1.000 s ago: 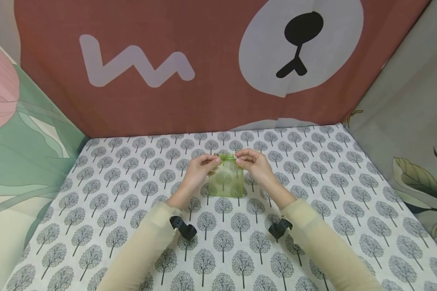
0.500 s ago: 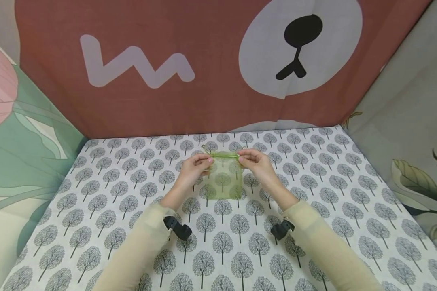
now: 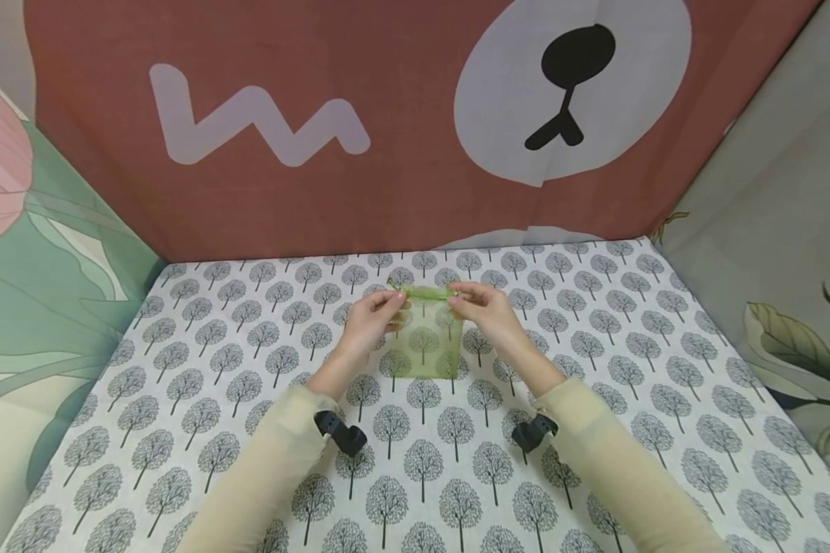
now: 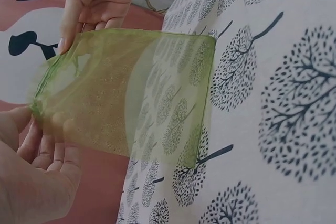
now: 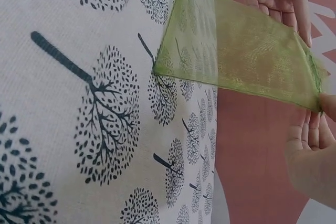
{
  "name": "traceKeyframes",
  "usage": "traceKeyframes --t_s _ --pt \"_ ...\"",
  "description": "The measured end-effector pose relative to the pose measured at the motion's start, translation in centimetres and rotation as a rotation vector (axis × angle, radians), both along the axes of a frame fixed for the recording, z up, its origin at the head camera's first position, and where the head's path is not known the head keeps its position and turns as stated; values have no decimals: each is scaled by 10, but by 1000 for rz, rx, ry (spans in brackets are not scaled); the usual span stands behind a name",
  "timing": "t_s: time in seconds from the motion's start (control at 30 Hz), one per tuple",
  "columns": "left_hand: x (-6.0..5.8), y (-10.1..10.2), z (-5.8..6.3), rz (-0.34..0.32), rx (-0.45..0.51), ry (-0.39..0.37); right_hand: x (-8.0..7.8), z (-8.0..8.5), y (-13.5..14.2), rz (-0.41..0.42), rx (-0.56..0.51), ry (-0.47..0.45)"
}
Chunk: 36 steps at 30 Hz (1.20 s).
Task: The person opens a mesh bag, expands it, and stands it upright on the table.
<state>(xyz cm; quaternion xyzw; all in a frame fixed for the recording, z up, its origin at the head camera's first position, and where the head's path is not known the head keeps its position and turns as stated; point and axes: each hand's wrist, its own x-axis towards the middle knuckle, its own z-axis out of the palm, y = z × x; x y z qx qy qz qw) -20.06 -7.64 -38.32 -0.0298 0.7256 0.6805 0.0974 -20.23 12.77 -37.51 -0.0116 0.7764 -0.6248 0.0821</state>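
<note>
A sheer green drawstring pouch [image 3: 425, 342] hangs between the two hands, its gathered top edge uppermost in the head view. My left hand [image 3: 370, 322] pinches the top left corner between thumb and forefinger. At the opposite corner, my right hand [image 3: 483, 311] pinches the same edge. Both wrist views show the pouch [image 4: 110, 87] spread flat, and the tree print shows through it. In the right wrist view the right hand [image 5: 315, 150] has its other fingers bent behind the pouch [image 5: 247, 51]. Nothing can be made out inside the fabric.
A table covered with a white tree-print cloth [image 3: 249, 461] lies under the hands. Behind it stands a red backdrop [image 3: 387, 207] with a bear face. Printed curtains [image 3: 768, 192] close off the sides. Each sleeve carries a black wrist camera [image 3: 342, 434].
The hands have drawn apart from a second ago, mostly the left moving left, and the bunched top of the pouch is spread wider. Over the last half second they shift only slightly.
</note>
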Motion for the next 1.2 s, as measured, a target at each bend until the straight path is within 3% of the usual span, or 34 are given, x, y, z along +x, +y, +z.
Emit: traceKeyframes --t_s 0.27,0.67,1.2 --pt "0 -2 1 -26 -63 14 0 4 -1 -7 -61 14" --pt "-1 -1 -1 -44 -103 22 -1 3 2 1 -70 20" --pt "-1 -1 1 -10 -97 1 -4 4 9 -45 -67 -16"
